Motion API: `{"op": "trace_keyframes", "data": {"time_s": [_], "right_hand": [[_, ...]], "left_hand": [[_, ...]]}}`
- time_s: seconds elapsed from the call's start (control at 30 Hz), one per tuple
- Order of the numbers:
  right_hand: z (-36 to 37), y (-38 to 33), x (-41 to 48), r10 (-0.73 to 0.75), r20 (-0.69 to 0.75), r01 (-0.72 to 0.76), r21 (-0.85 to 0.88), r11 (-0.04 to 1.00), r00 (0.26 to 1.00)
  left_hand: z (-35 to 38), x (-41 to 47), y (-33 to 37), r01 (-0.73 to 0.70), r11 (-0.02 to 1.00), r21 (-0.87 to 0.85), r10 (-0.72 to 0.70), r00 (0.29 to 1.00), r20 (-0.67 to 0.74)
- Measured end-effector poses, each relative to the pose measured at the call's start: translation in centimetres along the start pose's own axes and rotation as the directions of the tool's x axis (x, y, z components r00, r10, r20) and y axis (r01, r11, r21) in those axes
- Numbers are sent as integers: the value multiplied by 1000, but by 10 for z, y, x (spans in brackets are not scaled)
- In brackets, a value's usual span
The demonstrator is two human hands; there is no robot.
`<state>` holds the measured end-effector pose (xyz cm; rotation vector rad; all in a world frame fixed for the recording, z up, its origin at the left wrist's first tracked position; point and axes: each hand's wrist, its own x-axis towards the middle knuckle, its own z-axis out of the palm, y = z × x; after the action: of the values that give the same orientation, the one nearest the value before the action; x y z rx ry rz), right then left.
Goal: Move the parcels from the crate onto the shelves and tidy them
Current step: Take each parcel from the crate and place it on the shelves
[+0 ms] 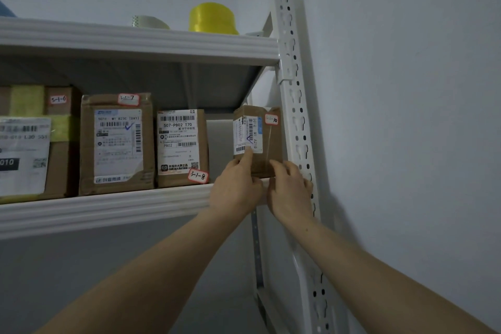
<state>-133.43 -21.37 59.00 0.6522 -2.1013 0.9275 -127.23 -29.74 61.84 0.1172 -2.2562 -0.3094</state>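
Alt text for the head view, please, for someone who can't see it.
A person's left grip and right grip hold a small cardboard parcel at the right end of the lower shelf, beside the white upright. To its left stand larger labelled parcels, and a yellow roll sits on the upper shelf.

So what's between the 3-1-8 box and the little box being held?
Nothing: the head view shows a bare gap between the 3-1-8 box and the little box.
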Motion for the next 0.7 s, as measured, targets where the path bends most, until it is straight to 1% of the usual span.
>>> {"op": "trace_keyframes", "data": {"time_s": [0.17,0.3,0.37,0.43,0.5,0.53,0.6,0.7], "right_hand": [[-6,3,-1,-17,-19,17,29,999,1000],[-6,4,-1,-25,-25,26,39,999,999],[-6,5,-1,-25,-34,27,49,998,999],[-6,7,0,-22,-49,24,51,998,999],[-5,8,1,-28,-73,32,60,998,997],[-5,9,2,-36,-86,42,71,997,996],[-6,11,4,-55,-106,64,85,994,993],[-11,13,8,-66,-115,76,77,994,991]], "left_hand": [[4,13,-1,110,994,6,-110,993,-39],[5,19,-1,185,983,11,-185,983,-12],[5,19,2,204,978,-29,-205,979,-17],[2,19,8,143,988,-63,-148,985,-91],[-6,24,15,35,999,-4,-35,984,-174],[-10,30,17,-12,999,50,22,982,-190],[-19,46,21,-65,987,144,89,982,-165],[-28,70,24,-77,982,171,89,994,-65]]}}
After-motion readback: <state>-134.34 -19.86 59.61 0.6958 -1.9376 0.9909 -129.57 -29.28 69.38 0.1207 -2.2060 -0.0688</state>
